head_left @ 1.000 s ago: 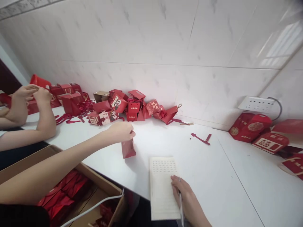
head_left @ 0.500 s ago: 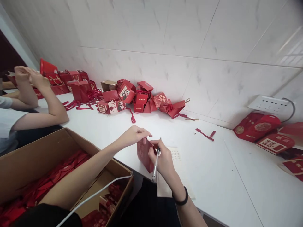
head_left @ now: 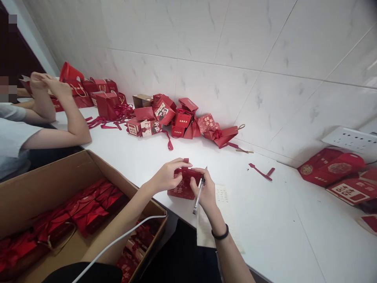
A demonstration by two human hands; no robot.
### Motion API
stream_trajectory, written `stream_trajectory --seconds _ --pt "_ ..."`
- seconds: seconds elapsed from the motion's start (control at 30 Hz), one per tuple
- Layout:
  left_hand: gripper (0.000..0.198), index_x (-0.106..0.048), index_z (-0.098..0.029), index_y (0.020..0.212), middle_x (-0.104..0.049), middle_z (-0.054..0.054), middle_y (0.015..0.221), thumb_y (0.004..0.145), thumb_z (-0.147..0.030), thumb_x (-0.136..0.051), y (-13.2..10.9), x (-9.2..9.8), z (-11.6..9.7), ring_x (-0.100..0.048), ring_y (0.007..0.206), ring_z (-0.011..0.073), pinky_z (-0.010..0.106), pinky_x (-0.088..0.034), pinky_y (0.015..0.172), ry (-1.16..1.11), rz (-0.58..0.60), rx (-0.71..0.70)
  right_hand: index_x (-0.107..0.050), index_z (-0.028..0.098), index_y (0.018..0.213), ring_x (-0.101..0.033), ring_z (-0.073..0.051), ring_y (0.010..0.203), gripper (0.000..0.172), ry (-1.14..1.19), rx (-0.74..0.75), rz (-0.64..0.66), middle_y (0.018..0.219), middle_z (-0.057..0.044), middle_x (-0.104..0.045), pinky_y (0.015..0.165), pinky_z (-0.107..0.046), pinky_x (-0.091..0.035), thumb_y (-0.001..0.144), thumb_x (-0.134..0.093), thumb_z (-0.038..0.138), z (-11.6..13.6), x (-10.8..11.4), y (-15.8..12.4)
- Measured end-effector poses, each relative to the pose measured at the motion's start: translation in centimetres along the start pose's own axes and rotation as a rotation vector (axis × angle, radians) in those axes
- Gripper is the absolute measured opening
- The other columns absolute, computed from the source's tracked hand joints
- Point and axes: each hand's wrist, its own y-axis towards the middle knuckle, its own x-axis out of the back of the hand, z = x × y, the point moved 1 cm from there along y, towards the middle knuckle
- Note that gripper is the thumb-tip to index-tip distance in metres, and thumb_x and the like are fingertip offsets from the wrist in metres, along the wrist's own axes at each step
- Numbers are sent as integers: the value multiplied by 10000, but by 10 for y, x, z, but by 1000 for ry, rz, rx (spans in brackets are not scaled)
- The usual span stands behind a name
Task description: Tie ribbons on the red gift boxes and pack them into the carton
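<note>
A small red paper bag (head_left: 183, 188) with gold characters is held over the near edge of the white table (head_left: 265, 220). My left hand (head_left: 168, 175) pinches its top left edge, fingers closed. My right hand (head_left: 204, 189) grips the bag's right side and also carries a pen (head_left: 199, 193) between its fingers, tip pointing down. A black band sits on my right wrist. A cream sheet of small stickers (head_left: 221, 196) lies on the table just under and right of my right hand.
An open cardboard box (head_left: 59, 184) of flat red bags stands at lower left, with a white cable (head_left: 123, 240) across it. Folded red boxes (head_left: 176, 118) are piled along the tiled wall. Another person's arms (head_left: 55, 118) rest at far left. More red boxes (head_left: 332, 169) and a power strip (head_left: 350, 138) lie at right.
My left hand brought the red bag from the table towards me. My right hand left the sticker sheet and took hold of the bag, pen still in it. The bag now shows its printed face.
</note>
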Motion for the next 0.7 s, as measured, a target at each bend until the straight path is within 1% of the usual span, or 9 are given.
stream_trajectory --seconds 0.03,0.1,0.2,0.3,0.37,0.5,0.7 --pt "461 -626 -177 1042 -629 45 1069 682 -8 -393 0 -1 2 -575 1064 152 251 -471 918 -7 -9 1 -532 195 978 -585 -168 796 188 1 24 -2 913 -42 -612 706 -299 -479 798 -506 243 0 -2 0" --pt "474 -620 -175 1047 -624 45 1066 674 2 -387 -1 -3 4 -576 1062 151 248 -472 921 -12 -24 11 -531 197 928 -579 -161 743 143 -11 39 -20 856 -33 -605 667 -291 -480 796 -527 253 0 -5 1" --pt "479 -609 -177 1070 -614 44 1095 683 -1 -388 -2 -6 4 -574 1068 149 253 -463 942 0 -31 24 -516 200 861 -546 -141 636 83 -16 10 -65 778 -12 -584 595 -275 -465 798 -529 253 -4 -9 2" --pt "474 -607 -196 1086 -613 35 1114 701 -16 -398 -1 -8 5 -567 1082 156 268 -455 961 14 -18 44 -499 204 833 -541 -140 638 67 -2 -7 -91 768 -9 -575 602 -277 -460 803 -527 258 -6 -12 2" --pt "460 -610 -204 1091 -615 32 1115 717 -32 -403 0 -8 5 -569 1079 160 279 -454 966 14 -9 62 -476 208 803 -547 -143 661 72 25 -17 -108 765 -9 -571 615 -276 -458 805 -526 260 -7 -13 2" --pt "430 -611 -200 1096 -614 34 1123 741 -60 -412 2 -8 5 -567 1084 164 290 -451 973 1 -1 74 -424 212 749 -547 -141 678 135 88 -50 -138 758 -7 -564 617 -266 -445 807 -535 261 -6 -15 3" --pt "408 -603 -200 1109 -608 38 1131 770 -78 -412 1 -8 7 -560 1092 165 291 -442 982 -9 0 61 -415 212 741 -547 -146 681 162 103 -83 -157 755 -11 -569 616 -272 -440 808 -538 293 -6 -16 3"
